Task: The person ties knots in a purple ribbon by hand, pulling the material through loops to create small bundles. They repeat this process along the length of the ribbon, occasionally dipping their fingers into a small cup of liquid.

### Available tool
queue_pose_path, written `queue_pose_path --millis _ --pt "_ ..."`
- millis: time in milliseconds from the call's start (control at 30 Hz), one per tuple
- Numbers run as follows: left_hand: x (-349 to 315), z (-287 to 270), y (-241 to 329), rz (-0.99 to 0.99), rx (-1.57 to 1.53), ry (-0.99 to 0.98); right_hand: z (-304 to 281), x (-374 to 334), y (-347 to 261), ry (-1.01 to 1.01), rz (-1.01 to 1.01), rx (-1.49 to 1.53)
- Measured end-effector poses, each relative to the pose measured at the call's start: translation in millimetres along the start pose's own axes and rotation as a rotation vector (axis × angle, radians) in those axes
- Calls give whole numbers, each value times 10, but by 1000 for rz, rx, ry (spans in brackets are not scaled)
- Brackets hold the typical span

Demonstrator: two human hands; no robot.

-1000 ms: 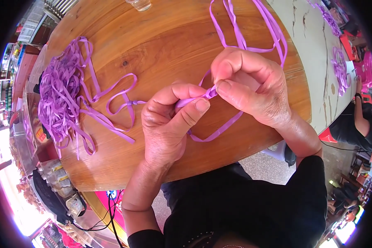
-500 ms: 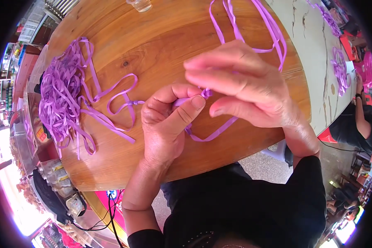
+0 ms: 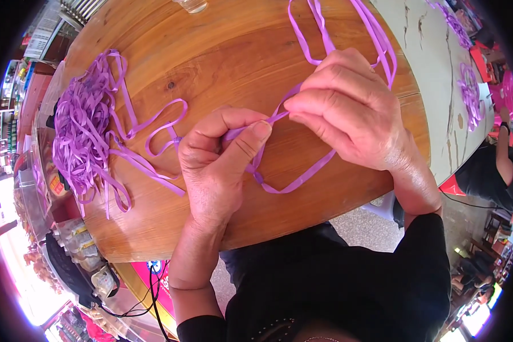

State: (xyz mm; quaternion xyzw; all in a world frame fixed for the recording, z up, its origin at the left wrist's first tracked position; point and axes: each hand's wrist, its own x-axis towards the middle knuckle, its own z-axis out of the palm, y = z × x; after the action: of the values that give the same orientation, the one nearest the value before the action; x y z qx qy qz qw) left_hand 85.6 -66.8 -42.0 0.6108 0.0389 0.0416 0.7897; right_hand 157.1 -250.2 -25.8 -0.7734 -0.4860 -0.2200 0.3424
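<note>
A purple ribbon (image 3: 295,183) runs between my two hands over the wooden table. My left hand (image 3: 219,159) is closed, pinching it between thumb and forefinger. My right hand (image 3: 347,111) grips the same ribbon a short way to the right, fingertips pressed together. Between the hands the ribbon is stretched in a short span, and a loop of it sags below toward the table's near edge. A small knot (image 3: 258,177) shows on that loop beside my left hand. Another knot (image 3: 177,140) lies to the left, joined to slack ribbon. Ribbon inside my left palm is mostly hidden.
A big tangled heap of purple ribbon (image 3: 82,137) covers the left of the round wooden table (image 3: 222,62). Long ribbon strands (image 3: 376,34) lie at the far right. A clear glass (image 3: 193,5) stands at the far edge. Another person's arm (image 3: 503,142) is at the marble-look table (image 3: 439,85).
My right hand has gone from spread fingers to a pinch on the ribbon, drawing it out to the right. My left hand has shifted slightly left.
</note>
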Motion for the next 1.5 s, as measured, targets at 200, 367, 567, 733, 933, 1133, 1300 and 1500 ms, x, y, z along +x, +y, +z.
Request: queue_pose_path --millis 200,367,567,733,933,1133,1300,1500 --pt "-3 -47 45 -1 -43 34 -37 15 25 -42 63 61" --pt "6 -89 23 -13 -120 41 -179 30 97 -66 375 324" --pt "-5 -72 37 -27 -125 17 -269 43 152 -62 261 311" --pt "6 -53 8 -30 -83 -24 -110 29 80 -29 66 113" --pt "-10 -35 20 -32 -24 -73 -52 -17 23 -77 14 7" --pt "-3 -41 79 64 172 -96 -299 1 82 405 398 357" --pt "-62 -325 234 43 291 -86 -594 -192 563 719 371 812" --pt "-225 -625 303 -4 259 -43 -701 -215 606 594 368 828"
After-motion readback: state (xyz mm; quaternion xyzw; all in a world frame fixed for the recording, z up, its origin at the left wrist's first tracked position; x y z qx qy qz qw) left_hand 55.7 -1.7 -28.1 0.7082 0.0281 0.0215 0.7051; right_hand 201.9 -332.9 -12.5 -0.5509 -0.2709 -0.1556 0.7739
